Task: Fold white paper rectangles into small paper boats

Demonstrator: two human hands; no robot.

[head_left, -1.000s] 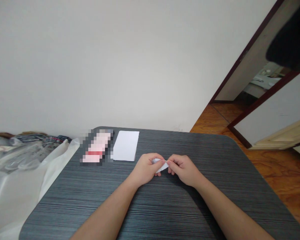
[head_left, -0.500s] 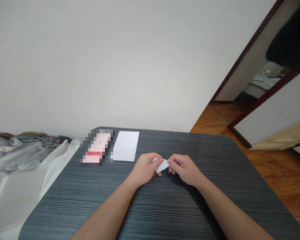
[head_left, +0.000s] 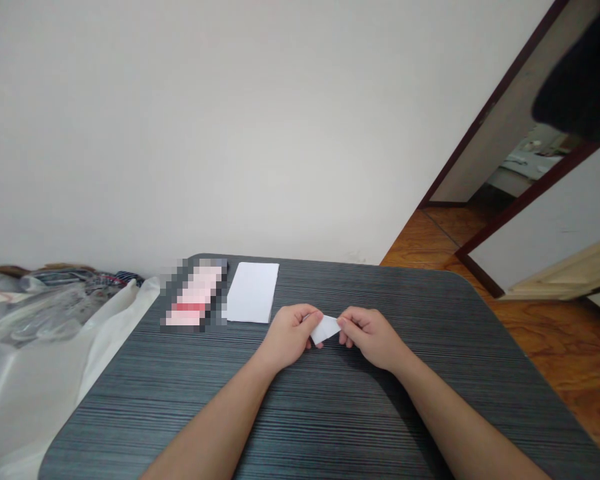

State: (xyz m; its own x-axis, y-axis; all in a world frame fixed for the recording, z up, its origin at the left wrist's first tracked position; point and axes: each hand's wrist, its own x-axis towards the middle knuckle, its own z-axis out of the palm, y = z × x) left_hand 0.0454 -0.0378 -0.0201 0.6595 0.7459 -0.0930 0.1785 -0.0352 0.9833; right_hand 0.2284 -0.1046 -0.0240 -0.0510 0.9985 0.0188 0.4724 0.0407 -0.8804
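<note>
Between my two hands is a small piece of folded white paper [head_left: 326,329], held just over the dark wood-grained table [head_left: 320,413]. My left hand [head_left: 291,333] pinches its left part, thumb on top and fingers underneath. At the right tip, the thumb and fingers of my right hand [head_left: 366,335] close on the paper. Some of the paper is hidden behind my fingers. A stack of white paper sheets [head_left: 253,292] lies flat on the table, left of and beyond my left hand.
A blurred-out pink and dark object [head_left: 195,293] lies at the table's far left. White plastic sheeting and bagged cloth [head_left: 80,313] lie left of the table. A white wall [head_left: 280,133] rises behind it. Wooden floor [head_left: 570,340] and a doorway [head_left: 520,160] are on the right.
The left thumb has drawn back slightly to the left and the right fingers slightly to the right. More of the folded paper shows between them.
</note>
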